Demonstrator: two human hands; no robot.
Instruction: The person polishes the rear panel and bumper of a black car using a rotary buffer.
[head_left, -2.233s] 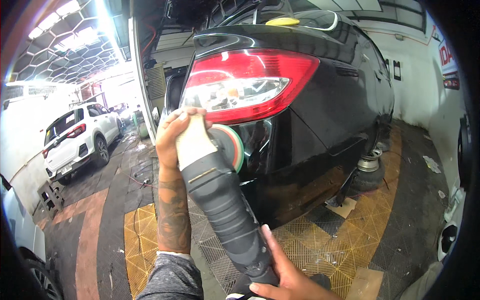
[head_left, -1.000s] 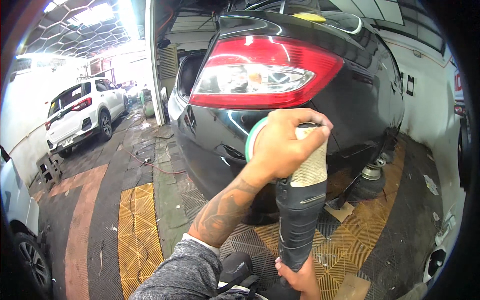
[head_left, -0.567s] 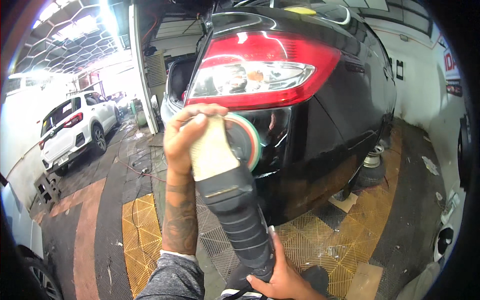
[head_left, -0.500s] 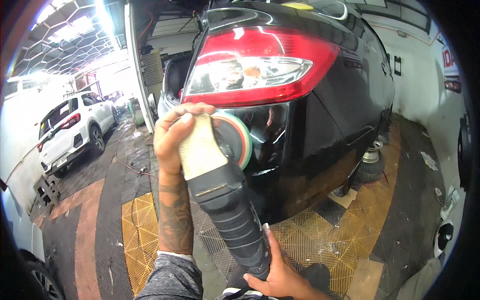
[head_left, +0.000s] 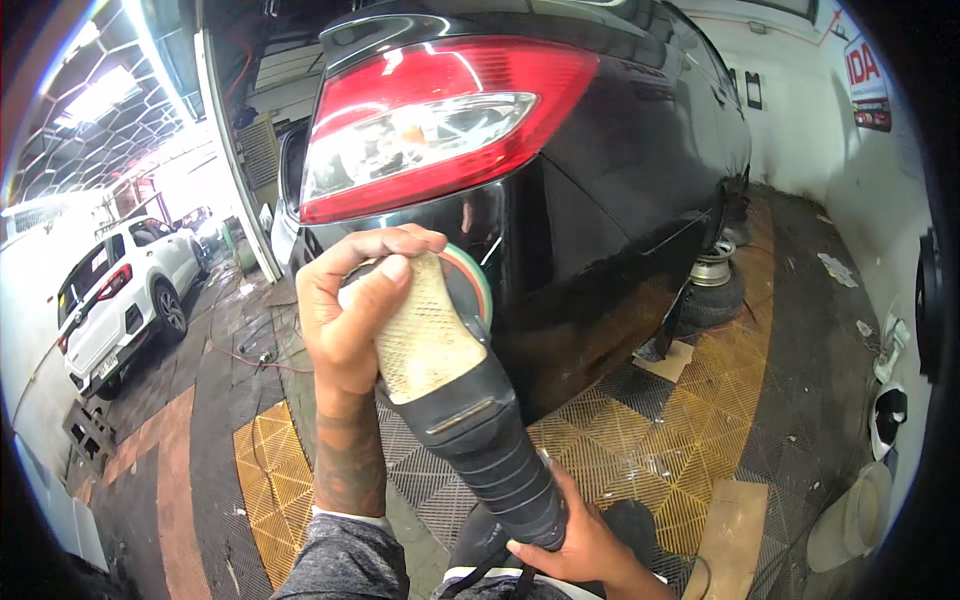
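Note:
A black power polisher (head_left: 480,440) with a pale textured head cover is held in both hands. My left hand (head_left: 340,305) is closed over the front of the head, thumb on top. Around the black ribbed rear handle, low in the view, wraps my right hand (head_left: 580,545). The round pad (head_left: 482,285), edged green and orange, faces the glossy black car's rear bumper (head_left: 560,300), just under the red and clear tail light (head_left: 440,125). The tool's head hides whether the pad's face touches the paint.
A white car (head_left: 130,280) stands at the left, near a grey stool (head_left: 88,435). By the black car's side, a wheel (head_left: 715,285) lies on the tile floor. Cardboard (head_left: 730,540) and a pale bucket (head_left: 850,520) are at the lower right. A cord (head_left: 250,358) crosses the floor.
The view has shifted, so the black car appears farther left. Relative to the car, the polisher has moved right along the bumper, nearer its corner. Both hands keep their grip.

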